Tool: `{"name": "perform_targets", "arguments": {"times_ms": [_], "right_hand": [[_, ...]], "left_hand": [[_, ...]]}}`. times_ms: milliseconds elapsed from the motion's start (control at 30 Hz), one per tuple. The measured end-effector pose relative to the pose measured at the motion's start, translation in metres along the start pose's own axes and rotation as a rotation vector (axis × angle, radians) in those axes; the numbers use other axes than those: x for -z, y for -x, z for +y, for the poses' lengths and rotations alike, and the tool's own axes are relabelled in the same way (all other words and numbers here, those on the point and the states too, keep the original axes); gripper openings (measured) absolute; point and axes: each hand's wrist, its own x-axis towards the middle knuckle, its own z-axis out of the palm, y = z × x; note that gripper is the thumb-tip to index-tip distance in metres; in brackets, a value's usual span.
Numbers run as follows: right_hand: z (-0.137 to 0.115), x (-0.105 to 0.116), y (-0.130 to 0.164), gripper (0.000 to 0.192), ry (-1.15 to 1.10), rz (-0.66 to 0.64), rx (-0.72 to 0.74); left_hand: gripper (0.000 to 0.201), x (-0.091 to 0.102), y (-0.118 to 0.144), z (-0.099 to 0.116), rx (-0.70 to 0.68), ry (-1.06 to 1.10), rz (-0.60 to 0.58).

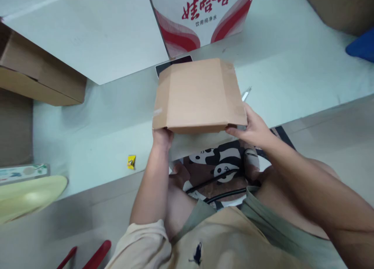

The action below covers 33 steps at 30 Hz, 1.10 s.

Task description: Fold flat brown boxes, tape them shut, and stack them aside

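Observation:
A brown cardboard box (195, 95) with side flaps angled outward is held between my two hands, above the table's front edge. My left hand (163, 137) grips its near left corner from below, and most of the fingers are hidden behind the cardboard. At the near right corner, my right hand (251, 126) is closed on the box, thumb along the lower edge. Just past the right flap, a slim silvery tool (247, 93) lies on the table, partly covered. A dark flat object with a light rim (187, 59) shows behind the box.
A white carton with red print (204, 23) stands at the back beside a large white panel (96, 35). Cardboard boxes (43, 74) are at the left. A small yellow packet (131, 162) lies on the pale table (99, 144). A yellow-green rounded object (32, 195) is at lower left.

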Motion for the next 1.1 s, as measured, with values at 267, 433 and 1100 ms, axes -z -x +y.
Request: {"name": "perform_targets", "arguments": {"times_ms": [267,433,1100], "right_hand": [[0.011,-0.002,-0.001,0.045,-0.152,0.388,-0.083],[0.020,0.000,0.000,0.043,-0.276,0.466,-0.225],[0.011,0.005,0.010,0.033,-0.239,0.447,-0.008]], "left_hand": [[0.048,0.013,0.003,-0.008,0.050,-0.199,-0.464],[0.056,0.005,0.008,0.000,0.047,-0.254,-0.539],[0.036,-0.026,0.013,0.014,-0.406,-0.546,-0.103]]}}
